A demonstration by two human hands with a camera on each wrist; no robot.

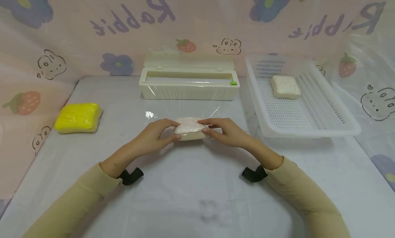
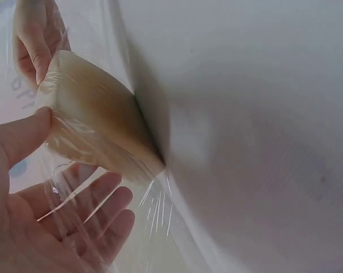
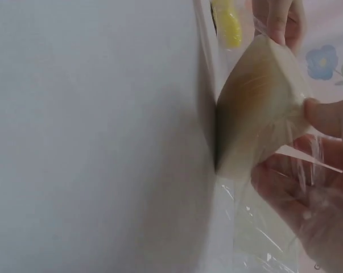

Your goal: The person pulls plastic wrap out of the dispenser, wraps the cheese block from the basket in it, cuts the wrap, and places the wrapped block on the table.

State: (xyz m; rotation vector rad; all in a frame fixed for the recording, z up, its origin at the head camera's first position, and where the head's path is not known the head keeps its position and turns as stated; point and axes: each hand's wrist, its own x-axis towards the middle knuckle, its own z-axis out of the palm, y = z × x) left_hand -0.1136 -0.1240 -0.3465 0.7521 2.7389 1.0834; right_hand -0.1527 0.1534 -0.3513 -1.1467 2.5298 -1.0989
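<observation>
A white, speckled, bread-like block [image 1: 190, 129] is held between both hands at the middle of the table. It is tilted, one lower edge near the tabletop, with a brownish underside in the wrist views. My left hand [image 1: 154, 135] grips its left end, thumb on the near edge and fingers behind. The right hand [image 1: 226, 131] holds the opposite end in the same way. Clear cling film [image 2: 157, 213] covers the block and drapes over the fingers. From there it stretches back to an open white cling film box [image 1: 189, 92] with a roll inside.
A yellow film-wrapped block [image 1: 78, 118] lies at the left. To the right stands a white perforated basket [image 1: 311, 132] holding another speckled block [image 1: 285, 87]. A printed curtain [image 1: 197, 22] hangs behind the table. Dark angular wrist pieces [image 1: 132, 177] stick out below the sleeves.
</observation>
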